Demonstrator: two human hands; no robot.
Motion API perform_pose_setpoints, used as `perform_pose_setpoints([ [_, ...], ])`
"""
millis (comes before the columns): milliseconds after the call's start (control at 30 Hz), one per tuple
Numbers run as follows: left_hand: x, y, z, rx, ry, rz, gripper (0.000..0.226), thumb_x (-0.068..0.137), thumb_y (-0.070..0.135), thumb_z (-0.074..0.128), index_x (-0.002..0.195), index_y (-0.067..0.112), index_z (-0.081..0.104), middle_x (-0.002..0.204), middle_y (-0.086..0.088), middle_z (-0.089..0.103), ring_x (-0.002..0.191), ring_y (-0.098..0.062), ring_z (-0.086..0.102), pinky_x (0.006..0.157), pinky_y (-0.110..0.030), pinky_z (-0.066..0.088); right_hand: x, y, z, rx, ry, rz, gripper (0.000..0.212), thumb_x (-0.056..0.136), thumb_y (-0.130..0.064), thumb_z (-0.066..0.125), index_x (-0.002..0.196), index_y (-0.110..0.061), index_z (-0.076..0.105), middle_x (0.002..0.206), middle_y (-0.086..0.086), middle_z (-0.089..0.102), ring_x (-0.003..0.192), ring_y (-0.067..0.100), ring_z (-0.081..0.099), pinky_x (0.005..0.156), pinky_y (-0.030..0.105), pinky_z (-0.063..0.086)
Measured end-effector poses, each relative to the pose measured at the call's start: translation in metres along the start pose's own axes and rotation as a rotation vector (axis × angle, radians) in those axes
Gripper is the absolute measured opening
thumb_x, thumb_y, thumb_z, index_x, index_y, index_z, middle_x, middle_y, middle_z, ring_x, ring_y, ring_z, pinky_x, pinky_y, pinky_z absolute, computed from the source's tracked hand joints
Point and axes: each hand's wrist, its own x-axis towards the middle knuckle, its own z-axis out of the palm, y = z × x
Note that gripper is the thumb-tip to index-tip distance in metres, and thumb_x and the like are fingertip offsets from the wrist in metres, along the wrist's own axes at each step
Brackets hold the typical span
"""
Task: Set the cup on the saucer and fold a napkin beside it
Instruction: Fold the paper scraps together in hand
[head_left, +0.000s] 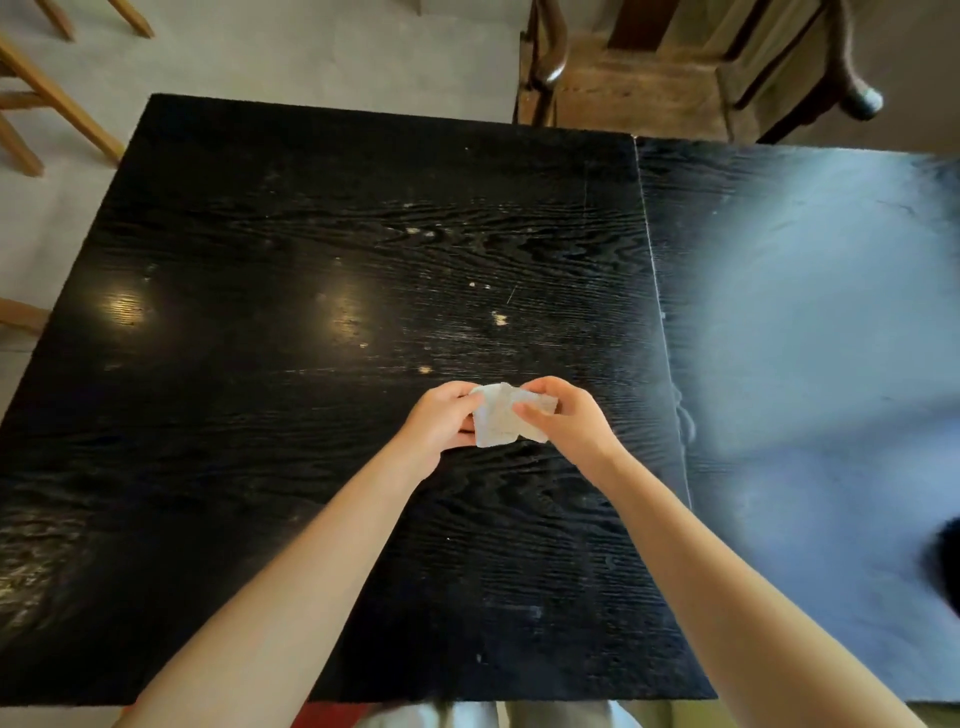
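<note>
Napkin (497, 422): white, small, already bunched or part-folded. Held between both hands, over the black table (311, 260); resting on it or lifted clear, could not tell. Left hand (441, 423): fingers curled round the napkin's left edge. Right hand (569, 415): thumb and fingers pinched on the right edge, thumb laid across the upper face. Cup and saucer: not found near either hand, nor anywhere in view. Second dark table (805, 312): butted alongside, out past the right hand. Wooden chair (649, 88): beyond the hands, on the far side.

Hazards, as judged:
- Crooked fold, from edges left unmatched before pressing down.
- Sheet torn, if thin paper, from opposed pulls of two tight grips.
- Fold sprung open on release, from no crease pressed flat against the tabletop.
- Napkin laid down without reference, from saucer position unknown; likely re-siting afterwards.
</note>
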Motion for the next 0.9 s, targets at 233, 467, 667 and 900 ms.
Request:
perform_pose_setpoints([
  [233, -0.014, 0.024, 0.036, 0.186, -0.277, 0.099, 0.022, 0.096, 0.024, 0.048, 0.106, 0.020, 0.066, 0.105, -0.008, 0.067, 0.094, -0.018, 0.064, 0.081, -0.031, 0.054, -0.022, 0.013, -0.040, -0.341, 0.033, -0.158, 0.041, 0.080, -0.020, 0.071, 0.118, -0.017, 0.053, 0.108, 0.000, 0.050, 0.076, 0.003, 0.045, 0.067, 0.016, 0.035],
  [467, -0.040, 0.040, 0.097, 0.423, -0.466, 0.217, 0.030, 0.088, 0.020, 0.062, 0.119, 0.019, 0.058, 0.109, -0.008, 0.070, 0.102, -0.021, 0.066, 0.090, -0.036, 0.052, -0.059, 0.033, -0.096, -0.370, 0.106, -0.104, 0.043, 0.080, -0.032, 0.071, 0.118, -0.019, 0.055, 0.101, -0.005, 0.052, 0.072, 0.003, 0.049, 0.067, 0.016, 0.040],
  [667, -0.051, 0.043, 0.169, 0.529, -0.488, 0.278, 0.033, 0.090, 0.019, 0.060, 0.121, 0.015, 0.051, 0.108, -0.007, 0.070, 0.099, -0.022, 0.066, 0.090, -0.040, 0.052, -0.105, 0.067, -0.160, 0.107, 0.176, 0.013, 0.010, 0.088, -0.014, 0.060, 0.096, -0.011, 0.066, 0.079, -0.001, 0.067, 0.059, 0.002, 0.059, 0.055, 0.016, 0.048],
  [900, -0.092, 0.011, 0.296, 0.964, -0.568, 0.452, 0.072, 0.084, 0.038, 0.064, 0.146, 0.025, 0.029, 0.142, 0.004, 0.044, 0.126, -0.012, 0.042, 0.103, -0.028, 0.037, -0.157, 0.120, -0.230, 0.360, 0.433, 0.223, 0.009, 0.082, -0.003, 0.057, 0.085, -0.011, 0.058, 0.066, 0.003, 0.055, 0.051, 0.012, 0.050, 0.050, 0.021, 0.047],
])
